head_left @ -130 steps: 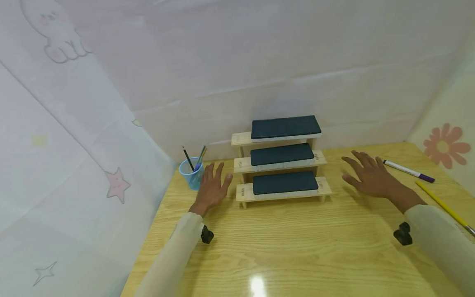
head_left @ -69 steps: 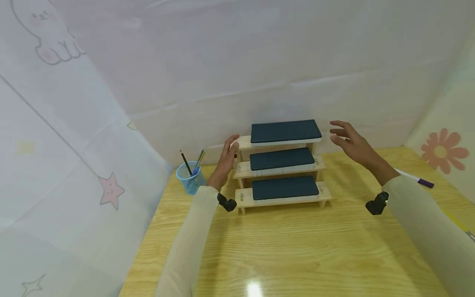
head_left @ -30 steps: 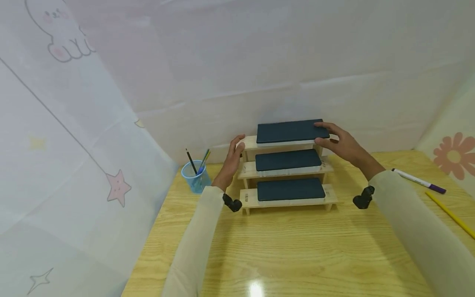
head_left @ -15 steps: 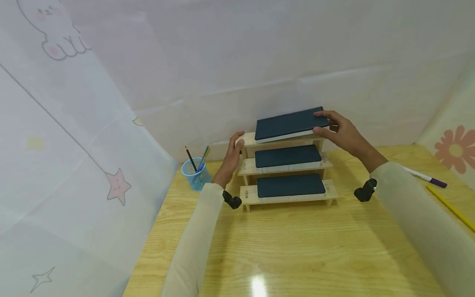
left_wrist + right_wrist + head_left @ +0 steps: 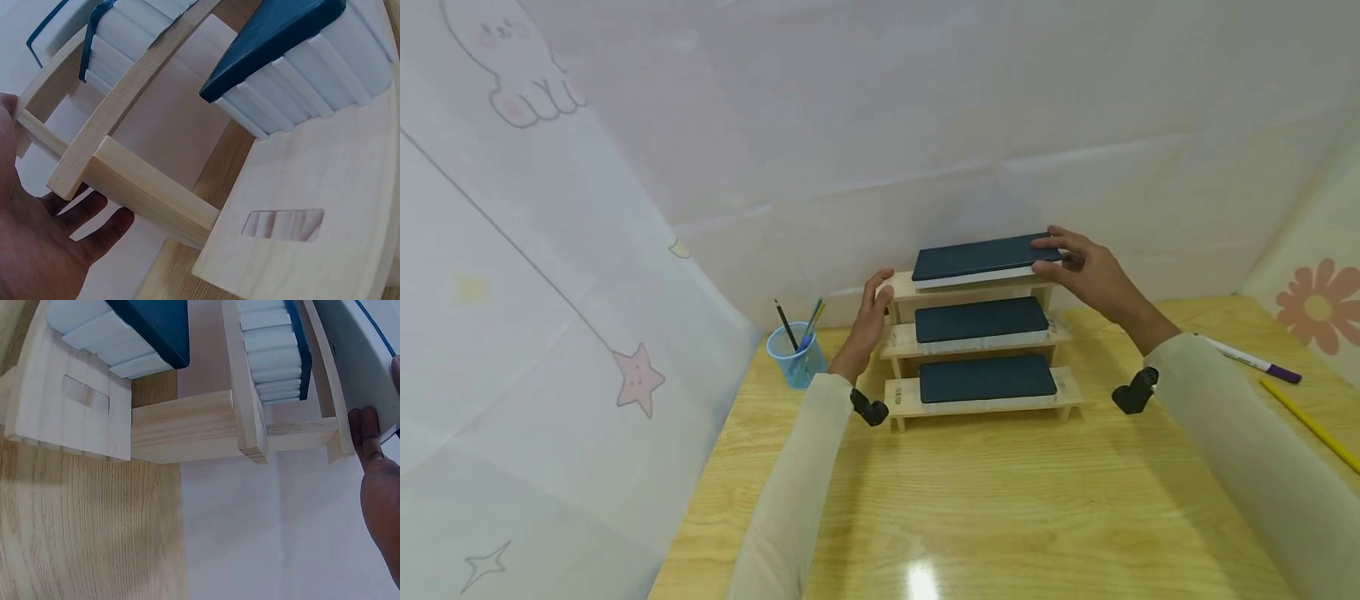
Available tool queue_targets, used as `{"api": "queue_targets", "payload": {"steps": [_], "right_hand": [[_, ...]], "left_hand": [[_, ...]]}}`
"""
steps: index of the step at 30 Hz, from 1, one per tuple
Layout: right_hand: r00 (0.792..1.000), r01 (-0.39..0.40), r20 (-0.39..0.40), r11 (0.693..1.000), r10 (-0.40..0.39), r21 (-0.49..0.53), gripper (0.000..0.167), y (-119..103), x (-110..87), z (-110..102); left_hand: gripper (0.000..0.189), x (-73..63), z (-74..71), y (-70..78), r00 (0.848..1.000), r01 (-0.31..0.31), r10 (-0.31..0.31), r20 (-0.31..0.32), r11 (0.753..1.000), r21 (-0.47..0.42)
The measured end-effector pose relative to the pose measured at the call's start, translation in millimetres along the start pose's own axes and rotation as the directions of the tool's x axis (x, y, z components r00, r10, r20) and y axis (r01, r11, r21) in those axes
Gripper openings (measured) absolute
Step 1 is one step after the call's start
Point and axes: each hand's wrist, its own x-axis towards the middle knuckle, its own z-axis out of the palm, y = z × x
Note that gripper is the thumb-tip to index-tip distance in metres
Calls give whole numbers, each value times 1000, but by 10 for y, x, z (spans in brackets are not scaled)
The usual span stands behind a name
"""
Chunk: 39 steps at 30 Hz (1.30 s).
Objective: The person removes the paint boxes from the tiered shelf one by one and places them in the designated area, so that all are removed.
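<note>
A three-tier wooden rack (image 5: 895, 396) bears a white box with a dark blue lid on each step. My right hand (image 5: 1099, 279) pinches the right end of the top box (image 5: 977, 257), thumb in front and fingers over the lid; that end is raised off the shelf, so the box tilts down to the left. In the right wrist view its white underside (image 5: 359, 369) shows above the fingers. My left hand (image 5: 867, 327) holds the left end of the top shelf. The middle box (image 5: 981, 320) and the bottom box (image 5: 987, 379) lie flat on their steps.
Left of the rack stands a blue mesh cup (image 5: 797, 362) with pencils in it. To the right lie a white marker (image 5: 1240, 357) with a purple cap and a yellow stick (image 5: 1307, 421). A cloth-like wall (image 5: 970, 125) closes off the back.
Both hands have moved in from beside the rack, the left to the top shelf's end, the right to the top box. The box's right end rose, then sank slightly over the last half second.
</note>
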Motion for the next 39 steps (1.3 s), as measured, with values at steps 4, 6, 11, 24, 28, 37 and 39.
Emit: {"api": "queue_targets", "payload": {"steps": [4,6,11,24,28,37,39], "right_hand": [[1000,1,-3,1000,-1,0,55,40,6,10],[1000,2,-8,1000,-2,-10,55,49,3,11],[999,8,-33,1000,-9,-23,54,50,-13,22],[995,30,-95,999,-27,29,51,-292,-180,-18],[994,28,-108,999,-24,33,50,-300,-214,-57],[992,27,-126,998,-19,58,50,-269,-259,-103],[990,32,-138,998,-23,62,49,-277,-270,-111]], "left_hand": [[53,-6,-2,-8,1000,4,-3,-5,1000,6],[54,-10,-5,-3,1000,5,-6,1,1000,10],[56,-39,-14,73,999,16,-16,31,1000,0],[54,-163,15,355,998,25,-24,60,1000,-3],[54,-145,19,344,998,18,-17,56,1000,-12],[55,-150,4,318,998,29,-28,64,999,-13],[54,-150,1,319,998,26,-25,63,1000,-11]]}}
